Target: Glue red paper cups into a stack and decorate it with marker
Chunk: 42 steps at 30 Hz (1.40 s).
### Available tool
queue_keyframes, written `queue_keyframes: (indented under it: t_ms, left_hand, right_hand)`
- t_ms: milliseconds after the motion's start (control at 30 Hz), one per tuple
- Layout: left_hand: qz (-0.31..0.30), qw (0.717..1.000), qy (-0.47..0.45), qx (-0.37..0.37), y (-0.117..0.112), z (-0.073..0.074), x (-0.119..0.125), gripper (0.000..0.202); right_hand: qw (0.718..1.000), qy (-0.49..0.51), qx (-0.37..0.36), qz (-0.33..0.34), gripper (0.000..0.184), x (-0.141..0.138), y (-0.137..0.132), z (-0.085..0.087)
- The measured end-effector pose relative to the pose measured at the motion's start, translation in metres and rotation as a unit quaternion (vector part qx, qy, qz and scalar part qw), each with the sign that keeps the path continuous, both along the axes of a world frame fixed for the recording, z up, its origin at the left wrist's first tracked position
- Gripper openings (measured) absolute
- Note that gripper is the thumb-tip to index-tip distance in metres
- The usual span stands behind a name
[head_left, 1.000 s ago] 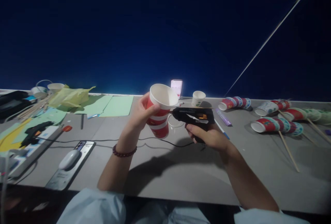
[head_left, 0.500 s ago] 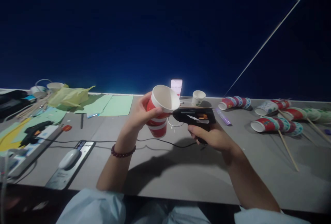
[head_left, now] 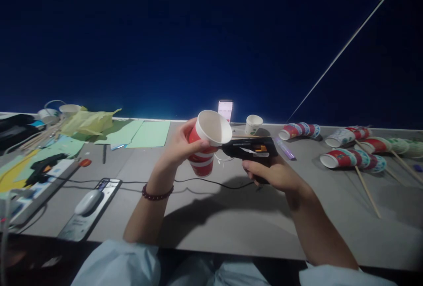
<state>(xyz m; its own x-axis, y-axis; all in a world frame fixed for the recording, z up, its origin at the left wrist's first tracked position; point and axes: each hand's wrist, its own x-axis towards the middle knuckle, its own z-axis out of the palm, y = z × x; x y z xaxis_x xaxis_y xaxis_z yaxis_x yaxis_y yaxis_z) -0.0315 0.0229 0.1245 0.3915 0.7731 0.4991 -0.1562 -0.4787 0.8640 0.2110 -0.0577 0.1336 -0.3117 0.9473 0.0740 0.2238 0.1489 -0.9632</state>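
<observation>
My left hand [head_left: 185,145] is wrapped round the red-and-white cup stack [head_left: 201,165] at twelve o'clock; my right hand [head_left: 264,171] grips the black glue gun [head_left: 244,147] at one. Should either grip slip, the gun's tip, probably hot, could burn my left hand.

From my remote post I see craft workspace, similar to small workshop; whether it belongs to home, school or office, I cannot tell. Clock counted from near edge of long grey table [head_left: 139,162]. At 12 o'clock: plain dark blue wall [head_left: 211,48], maybe partition. At 11: green paper sheets [head_left: 152,134]. At 10: white power strip [head_left: 46,194]. At 2: chains of paper cups [head_left: 353,159], some with wooden sticks [head_left: 367,192]. Slightly past 12: black glue gun [head_left: 249,148], typical handicraft tool.
</observation>
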Motion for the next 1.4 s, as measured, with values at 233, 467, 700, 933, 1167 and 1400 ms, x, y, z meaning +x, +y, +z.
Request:
queue_keyframes:
  t_ms: [233, 467, 700, 933, 1167, 1400]
  left_hand:
    - [0.010, 1.000, -0.001, -0.011, -0.0015, 0.0011, -0.0007, 0.063]
    - [0.001, 1.000, -0.004, -0.004, -0.0017, 0.0011, -0.0006, 0.060]
    - [0.014, 1.000, -0.005, -0.006, -0.0007, -0.0011, -0.0018, 0.065]
    - [0.001, 1.000, -0.008, -0.001, -0.0007, -0.0016, -0.0016, 0.067]
    - [0.011, 1.000, -0.005, -0.002, -0.0010, -0.0013, -0.0022, 0.067]
    - [0.010, 1.000, -0.004, 0.005, -0.0022, 0.0001, -0.0014, 0.067]
  right_hand:
    - [1.000, -0.003, 0.014, -0.009, 0.029, 0.0012, -0.0016, -0.0026]
    - [0.999, -0.010, 0.026, -0.018, 0.026, 0.0012, -0.0025, -0.0030]
    - [0.999, -0.017, 0.027, -0.023, 0.031, 0.0016, -0.0032, -0.0020]
    - [0.999, -0.028, 0.021, -0.034, 0.033, 0.0006, -0.0047, 0.0014]
    - [0.999, -0.029, 0.003, -0.017, 0.034, 0.0011, -0.0035, 0.0032]
    - [1.000, -0.019, 0.007, -0.022, 0.034, 0.0004, -0.0040, 0.0024]
